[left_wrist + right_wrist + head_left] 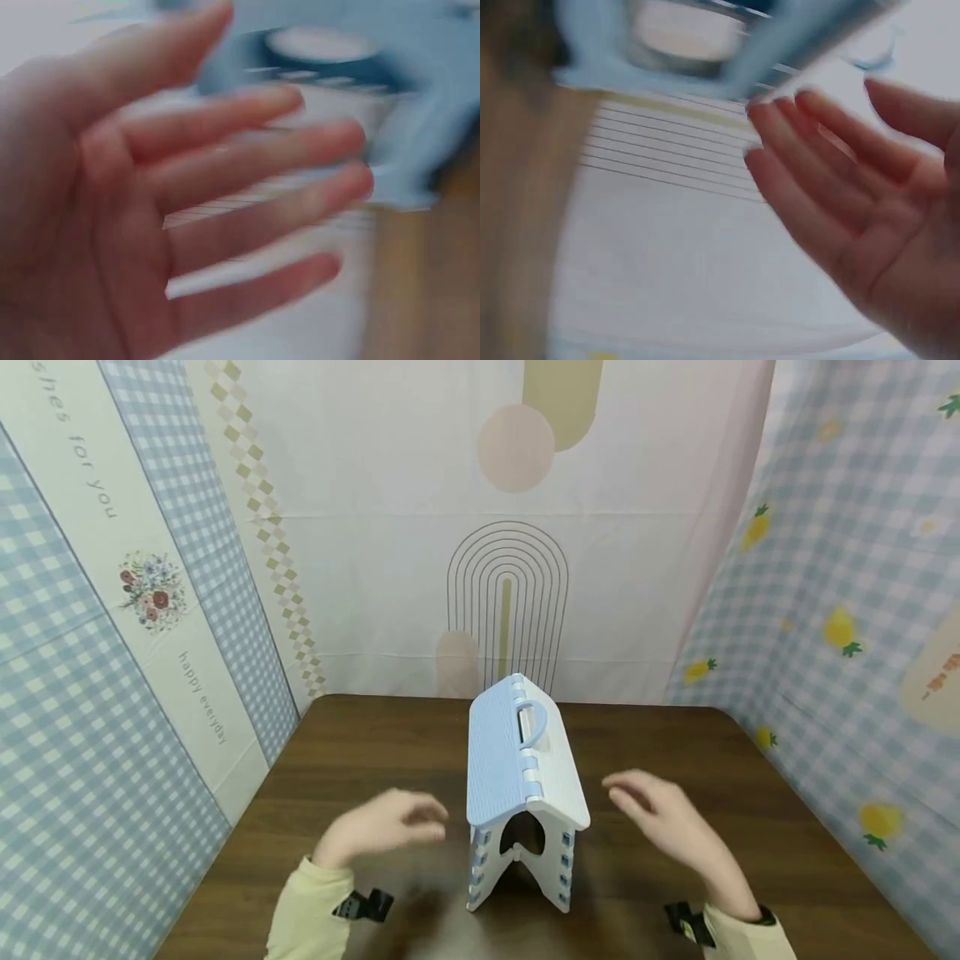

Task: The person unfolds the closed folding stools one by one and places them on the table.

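A blue and white plastic folding stool stands on the table, half folded, its top peaked like a roof and a loop handle along the ridge. To its left is my left hand, apart from it, with the fingers bent a little. On the other side my right hand hovers, also touching nothing. In the left wrist view the left hand has its fingers spread and the palm bare. The right wrist view has the right hand with extended fingers near the blurred stool.
The dark wooden table reaches back to a white patterned cloth. Blue checked cloths hang along the left and right sides. A dark wrist camera sits by the left sleeve, another by the right.
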